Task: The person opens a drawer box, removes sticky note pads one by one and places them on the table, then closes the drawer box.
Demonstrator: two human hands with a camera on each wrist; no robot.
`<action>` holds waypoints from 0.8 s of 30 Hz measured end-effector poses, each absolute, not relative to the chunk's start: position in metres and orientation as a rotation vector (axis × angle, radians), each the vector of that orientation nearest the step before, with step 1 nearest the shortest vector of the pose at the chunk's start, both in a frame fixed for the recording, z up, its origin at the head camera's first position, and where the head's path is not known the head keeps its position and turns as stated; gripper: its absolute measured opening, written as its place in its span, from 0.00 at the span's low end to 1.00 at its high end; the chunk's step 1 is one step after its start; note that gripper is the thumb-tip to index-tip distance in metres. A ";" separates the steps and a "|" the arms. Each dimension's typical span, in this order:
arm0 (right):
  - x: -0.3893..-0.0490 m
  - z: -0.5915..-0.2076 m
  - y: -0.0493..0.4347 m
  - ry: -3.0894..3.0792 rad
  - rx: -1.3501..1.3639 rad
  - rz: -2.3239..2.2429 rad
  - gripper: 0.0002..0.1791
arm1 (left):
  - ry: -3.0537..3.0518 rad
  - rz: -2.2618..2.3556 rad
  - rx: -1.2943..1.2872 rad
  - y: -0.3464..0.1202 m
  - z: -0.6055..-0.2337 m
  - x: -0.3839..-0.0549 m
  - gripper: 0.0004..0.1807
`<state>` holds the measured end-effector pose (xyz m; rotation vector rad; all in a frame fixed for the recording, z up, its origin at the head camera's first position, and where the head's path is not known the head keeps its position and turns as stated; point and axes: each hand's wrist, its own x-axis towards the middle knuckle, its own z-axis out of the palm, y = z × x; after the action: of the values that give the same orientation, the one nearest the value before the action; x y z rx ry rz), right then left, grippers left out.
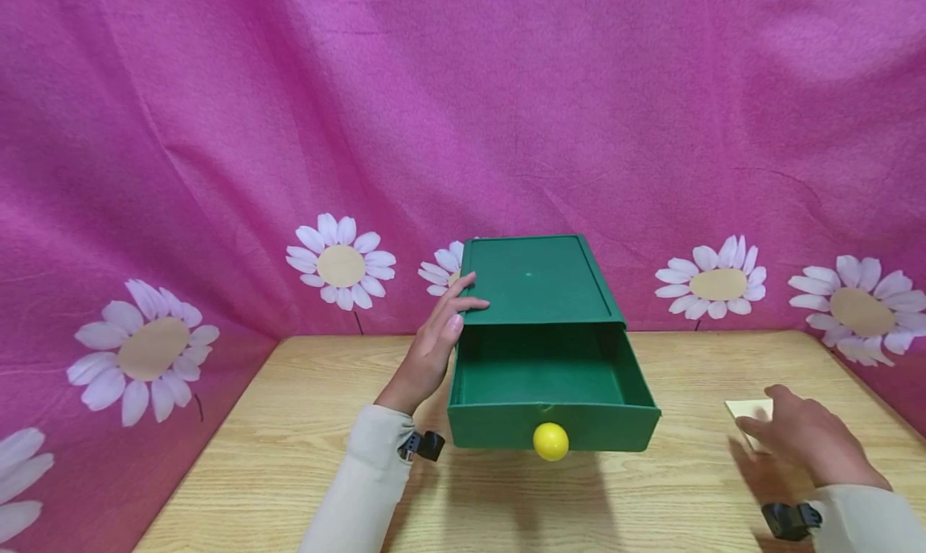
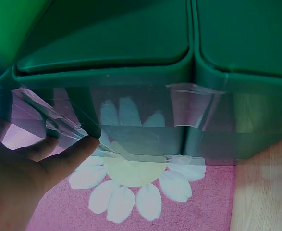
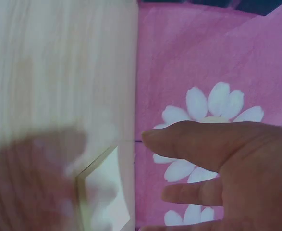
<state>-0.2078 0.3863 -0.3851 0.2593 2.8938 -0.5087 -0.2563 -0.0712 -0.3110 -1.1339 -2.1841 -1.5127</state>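
Note:
A green plastic drawer box point(image 1: 535, 280) stands on the table with its drawer point(image 1: 499, 426) pulled out toward me. A round yellow knob point(image 1: 551, 441) is on the drawer's front. My left hand point(image 1: 427, 348) rests against the box's left side, fingertips over its top edge. In the left wrist view its fingers touch clear tape point(image 2: 145, 106) along the box. On the right, a pale yellow notepad point(image 1: 748, 411), likely sticky notes, lies on the table. My right hand point(image 1: 817, 432) hovers over it with fingers spread, apart from the pad point(image 3: 116, 192) in the right wrist view.
The wooden table point(image 1: 289, 456) reaches back to a pink cloth point(image 1: 506, 135) printed with white daisies. The cloth also hangs along the left and right sides. Dark wrist straps sit on both sleeves.

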 end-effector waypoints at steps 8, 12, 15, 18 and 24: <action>-0.209 -0.374 0.371 2.996 0.099 -0.534 0.49 | -2.177 -1.508 -1.138 -0.071 -0.312 -0.257 0.21; -0.208 -0.370 0.363 3.049 0.061 -0.550 0.47 | -2.184 -1.509 -1.132 -0.072 -0.312 -0.256 0.21; -0.207 -0.366 0.357 3.096 0.034 -0.560 0.44 | -2.188 -1.508 -1.130 -0.072 -0.313 -0.257 0.21; -0.205 -0.362 0.351 3.148 -0.002 -0.587 0.41 | -2.186 -1.508 -1.134 -0.072 -0.313 -0.257 0.21; -0.200 -0.351 0.335 3.230 -0.072 -0.676 0.33 | -2.178 -1.502 -1.142 -0.072 -0.313 -0.259 0.21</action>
<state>-0.1995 0.3352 -0.3509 -0.0719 3.2301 -0.6759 -0.2586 -0.0718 -0.3133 -1.1417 -2.1778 -1.5019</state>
